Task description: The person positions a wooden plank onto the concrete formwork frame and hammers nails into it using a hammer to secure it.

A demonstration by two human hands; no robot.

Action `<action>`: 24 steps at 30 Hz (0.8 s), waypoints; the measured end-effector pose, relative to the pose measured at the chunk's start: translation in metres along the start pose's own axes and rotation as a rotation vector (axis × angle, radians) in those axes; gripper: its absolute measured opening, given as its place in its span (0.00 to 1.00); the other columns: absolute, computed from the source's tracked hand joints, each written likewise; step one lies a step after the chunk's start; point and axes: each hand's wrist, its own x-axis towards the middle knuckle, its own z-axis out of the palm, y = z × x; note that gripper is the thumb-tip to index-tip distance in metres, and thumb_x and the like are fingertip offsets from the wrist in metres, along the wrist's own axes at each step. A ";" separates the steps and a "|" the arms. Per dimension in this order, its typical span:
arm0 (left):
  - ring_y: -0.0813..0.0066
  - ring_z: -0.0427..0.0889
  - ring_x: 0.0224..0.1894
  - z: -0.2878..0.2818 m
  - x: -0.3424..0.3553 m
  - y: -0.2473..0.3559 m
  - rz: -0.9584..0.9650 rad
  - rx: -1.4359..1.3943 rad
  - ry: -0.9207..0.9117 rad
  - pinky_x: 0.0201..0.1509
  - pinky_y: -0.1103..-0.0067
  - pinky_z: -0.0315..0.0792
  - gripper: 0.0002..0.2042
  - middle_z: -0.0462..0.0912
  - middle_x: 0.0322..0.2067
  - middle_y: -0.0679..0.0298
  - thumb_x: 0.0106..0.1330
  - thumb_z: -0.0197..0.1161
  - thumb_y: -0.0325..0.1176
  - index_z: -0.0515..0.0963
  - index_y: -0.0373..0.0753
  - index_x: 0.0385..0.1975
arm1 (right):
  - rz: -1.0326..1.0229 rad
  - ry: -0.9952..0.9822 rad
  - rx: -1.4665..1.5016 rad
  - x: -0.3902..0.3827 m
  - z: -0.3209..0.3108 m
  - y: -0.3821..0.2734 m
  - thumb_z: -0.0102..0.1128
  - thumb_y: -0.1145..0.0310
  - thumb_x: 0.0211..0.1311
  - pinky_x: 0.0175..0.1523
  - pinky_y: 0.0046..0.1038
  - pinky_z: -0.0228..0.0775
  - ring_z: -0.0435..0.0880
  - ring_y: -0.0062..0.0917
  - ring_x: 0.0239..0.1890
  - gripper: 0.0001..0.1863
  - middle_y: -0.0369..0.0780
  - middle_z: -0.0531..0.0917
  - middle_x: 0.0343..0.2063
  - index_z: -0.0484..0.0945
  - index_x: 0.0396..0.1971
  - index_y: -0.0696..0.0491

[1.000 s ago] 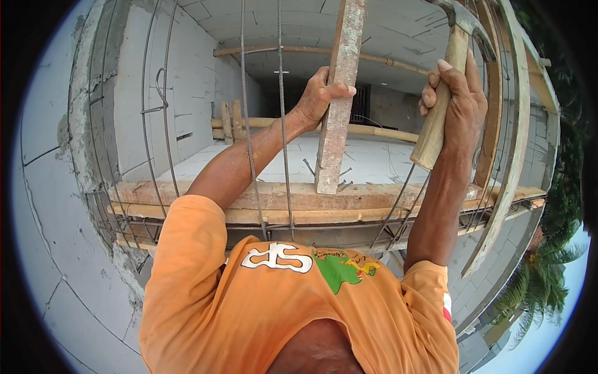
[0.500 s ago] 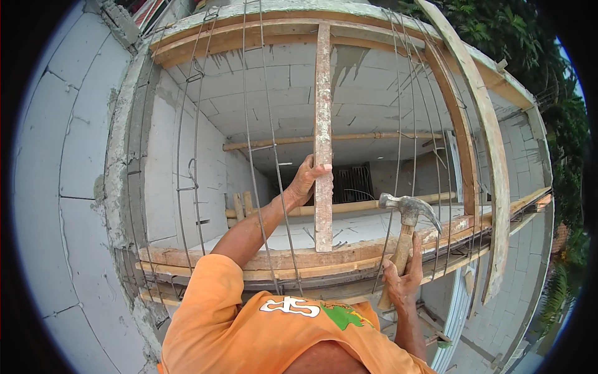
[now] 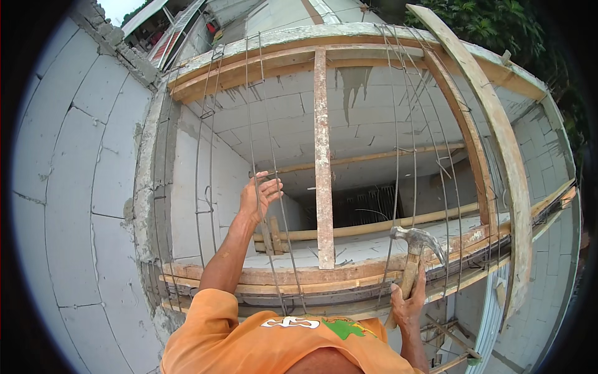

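Fingers [image 3: 273, 185] of the left hand [image 3: 254, 201] are slightly bent and parted, gripping nothing visible, while those of the right hand [image 3: 409, 308] are wrapped around a claw hammer with a grey metal head and a pale wooden handle [image 3: 411, 271]. The left arm reaches forward from its orange sleeve [image 3: 205, 311], the hand raised with its fingertips pointing away from the body. The right forearm is bent upward near the lower edge, holding the hammer upright, head on top, just beyond the chest. A long, straight, paint-flecked brown timber [image 3: 322, 149] stretches across the rectangular opening between the far plank frame and the thick brown wooden beam [image 3: 249, 273] nearest the body; the left hand is apart from it, on its left. Thin dark steel rods [image 3: 268, 131] cross the view of the left hand, and whether they touch it cannot be told. The right palm is hidden, the right forearm is cut off below, and the opening's depths are dark. Half a second ago the left hand clasped the timber; now it has let go, and the timber stays in place. The hammer, raised higher a second ago, remains low.
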 end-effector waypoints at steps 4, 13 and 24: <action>0.61 0.83 0.51 0.006 -0.045 0.041 0.339 0.240 0.379 0.50 0.66 0.81 0.21 0.78 0.55 0.46 0.77 0.51 0.41 0.68 0.34 0.63 | -0.138 -0.002 -0.105 0.004 -0.001 0.007 0.62 0.79 0.59 0.55 0.32 0.75 0.79 0.34 0.53 0.41 0.53 0.73 0.59 0.54 0.72 0.66; 0.51 0.73 0.66 0.143 -0.050 0.049 0.670 0.772 -0.111 0.60 0.66 0.80 0.35 0.70 0.61 0.35 0.67 0.69 0.37 0.61 0.24 0.67 | 0.180 -0.101 0.227 0.002 -0.001 0.027 0.66 0.75 0.56 0.63 0.38 0.71 0.79 0.48 0.59 0.44 0.62 0.72 0.61 0.54 0.69 0.72; 0.47 0.81 0.54 0.181 0.045 0.000 0.189 0.782 -0.009 0.60 0.61 0.74 0.44 0.77 0.52 0.38 0.52 0.76 0.44 0.61 0.22 0.63 | 0.230 0.010 0.342 -0.008 0.003 0.023 0.60 0.74 0.62 0.24 0.23 0.72 0.79 0.29 0.31 0.46 0.60 0.60 0.67 0.45 0.74 0.66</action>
